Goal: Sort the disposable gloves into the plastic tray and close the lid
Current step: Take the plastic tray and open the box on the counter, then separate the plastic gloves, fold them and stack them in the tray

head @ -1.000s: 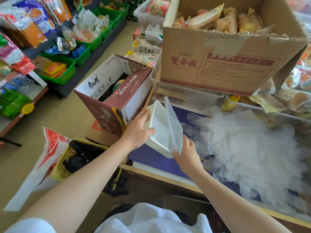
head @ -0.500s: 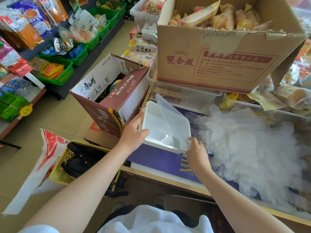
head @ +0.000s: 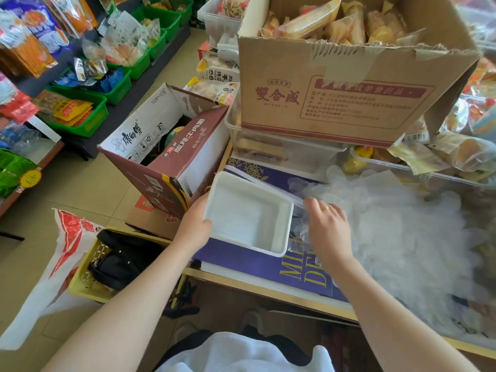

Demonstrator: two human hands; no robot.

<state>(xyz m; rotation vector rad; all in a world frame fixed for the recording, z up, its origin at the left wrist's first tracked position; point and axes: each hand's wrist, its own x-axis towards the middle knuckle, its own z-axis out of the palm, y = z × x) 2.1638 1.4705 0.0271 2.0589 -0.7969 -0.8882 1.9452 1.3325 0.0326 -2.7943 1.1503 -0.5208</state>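
An empty white plastic tray (head: 247, 218) sits tilted on a purple box at the counter's left end. My left hand (head: 192, 229) grips its left rim, thumb on the edge. Its clear lid (head: 268, 185) is folded back to the far right side, lying low beside the tray. My right hand (head: 328, 229) holds the lid's free edge, fingers over it and against the glove pile; the thumb is hidden. A large heap of clear disposable gloves (head: 402, 232) covers the counter to the right of the tray. No glove lies in the tray.
A big cardboard box of wrapped snacks (head: 349, 89) stands on a clear bin (head: 281, 151) right behind the tray. An open noodle carton (head: 166, 157) leans at the left. A yellow basket (head: 88, 277) sits on the floor below; green bins (head: 88, 122) line the left shelf.
The lid has swung from upright over the tray down to the far right side, my right hand moving with it toward the gloves. The tray now lies flatter, its opening facing up.
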